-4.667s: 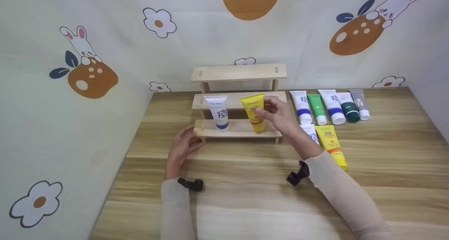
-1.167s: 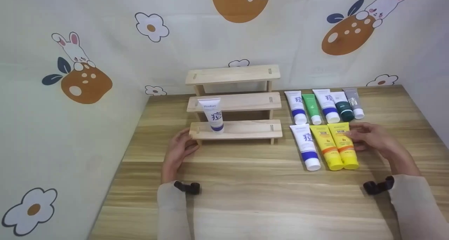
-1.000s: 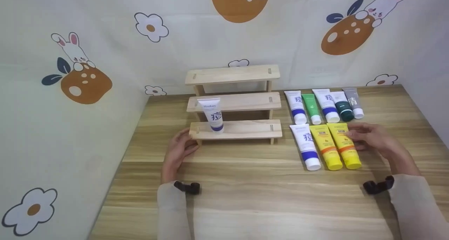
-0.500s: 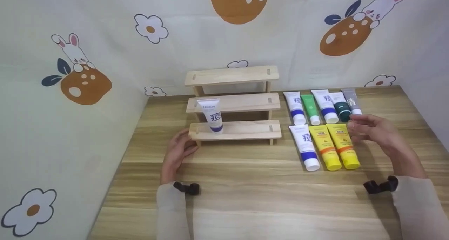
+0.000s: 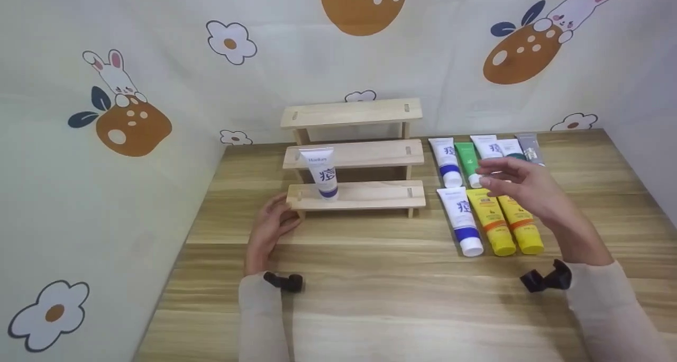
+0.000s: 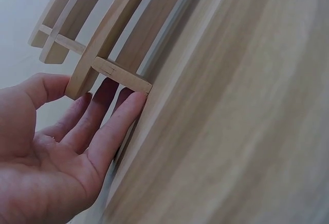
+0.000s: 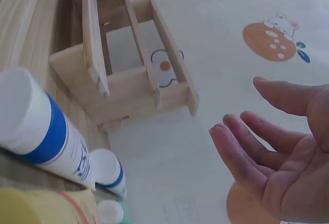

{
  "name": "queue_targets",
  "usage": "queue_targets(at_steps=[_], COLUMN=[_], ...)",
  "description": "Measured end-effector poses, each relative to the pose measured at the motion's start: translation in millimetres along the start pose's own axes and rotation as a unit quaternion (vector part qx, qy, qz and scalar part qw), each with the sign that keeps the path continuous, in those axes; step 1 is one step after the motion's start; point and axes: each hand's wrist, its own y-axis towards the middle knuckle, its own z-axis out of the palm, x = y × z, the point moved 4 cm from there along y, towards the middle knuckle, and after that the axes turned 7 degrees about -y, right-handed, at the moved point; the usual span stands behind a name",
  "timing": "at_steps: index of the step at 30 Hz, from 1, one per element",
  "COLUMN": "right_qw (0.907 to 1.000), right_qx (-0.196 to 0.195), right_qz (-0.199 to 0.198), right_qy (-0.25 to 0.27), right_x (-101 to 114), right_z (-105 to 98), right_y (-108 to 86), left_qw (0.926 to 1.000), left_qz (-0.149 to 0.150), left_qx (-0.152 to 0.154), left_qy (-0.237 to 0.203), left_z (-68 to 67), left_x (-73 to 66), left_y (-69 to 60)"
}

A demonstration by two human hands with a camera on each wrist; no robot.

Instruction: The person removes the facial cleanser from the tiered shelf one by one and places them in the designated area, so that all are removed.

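A three-tier wooden display rack (image 5: 375,193) stands against the patterned backdrop. My left hand (image 5: 268,231) holds the left end of its lowest step; in the left wrist view, the thumb touches the step's edge while the fingers (image 6: 121,118) lie beneath, by the leg. One white squeeze tube (image 5: 320,166) with a blue band stands cap down on that step. My right hand (image 5: 537,199), fingers parted and holding nothing, hovers above the tubes on the right. Below it lie two yellow tubes (image 5: 492,222) and a white tube (image 5: 459,219). The hand partly covers the back row.
The back row beside the rack has a white tube (image 5: 443,158), a green tube (image 5: 465,155), another white tube (image 5: 485,146), a white and dark-green tube (image 5: 512,146) and a grey tube (image 5: 530,149). They lie on the wood-grain tabletop (image 5: 370,288).
A yellow tube went from the lowest step to the table beside the other yellow one. My right hand let go of it, rose and moved left over the tubes. The left hand stayed.
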Motion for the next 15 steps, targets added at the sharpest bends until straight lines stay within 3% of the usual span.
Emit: queue_targets(at_steps=[8,15], right_qw=[0.9995,0.9971], right_qx=[0.022,0.033], right_qz=[-0.024,-0.069], right_qy=[-0.004,0.005], right_x=[35,60], right_z=[29,59], right_y=[17.2,33.6], left_qw=[1.0000,0.9999], left_qz=[0.000,0.005], left_qx=[-0.006,-0.008], left_qy=[0.001,-0.006], left_z=[0.3,-1.0], left_x=[-0.3,-0.1], left_y=[-0.1,0.8])
